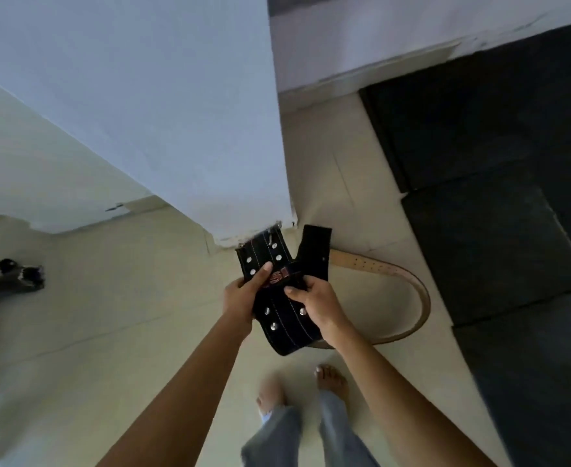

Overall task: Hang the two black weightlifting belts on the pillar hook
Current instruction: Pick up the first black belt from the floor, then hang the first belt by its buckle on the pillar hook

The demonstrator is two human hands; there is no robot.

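Observation:
A black weightlifting belt (279, 318) with silver rivets and white stitching is folded between both hands, just in front of the foot of the white pillar (163, 106). My left hand (243, 296) grips its left edge, thumb on top. My right hand (314, 303) holds the right side, thumb pressed near a red logo. Black strap ends stick up toward the pillar's corner. Whether this is one belt or two held together I cannot tell. No hook is in view.
A tan leather belt (415, 291) lies curved on the cream tiled floor right of the pillar. Black rubber mats (499, 183) cover the floor at right. A small dark object (14, 278) lies at far left. My bare feet (331, 382) stand below.

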